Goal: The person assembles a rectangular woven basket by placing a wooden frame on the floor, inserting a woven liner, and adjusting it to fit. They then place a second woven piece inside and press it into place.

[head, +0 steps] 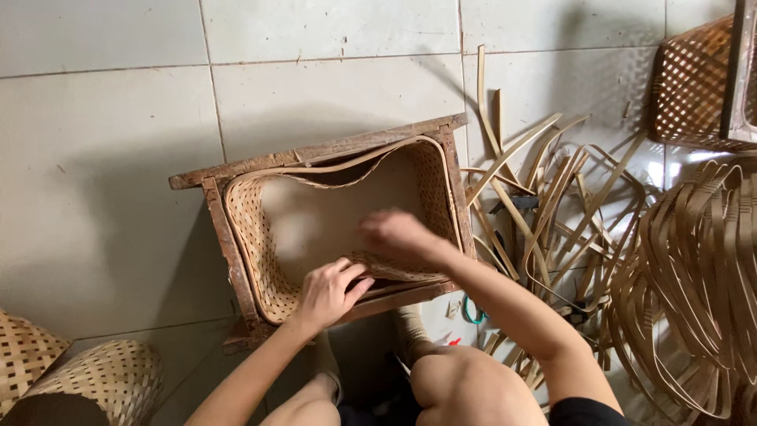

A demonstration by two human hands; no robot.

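A woven bamboo basket [260, 237] sits inside a rough brown wooden frame [315, 151] on the tiled floor. A thin bamboo rim strip [371, 154] runs along the basket's upper edge. My left hand [327, 292] presses on the near woven wall of the basket, fingers curled over its edge. My right hand [402, 235], slightly blurred, reaches into the basket and rests on the same near wall, further right. Neither hand clearly holds a loose item.
A heap of loose bamboo strips [552, 213] lies right of the frame, and bundled curved strips [694, 260] lie at far right. Woven baskets stand at the top right [694, 87] and bottom left [95, 379]. My knees [465, 386] are at the bottom.
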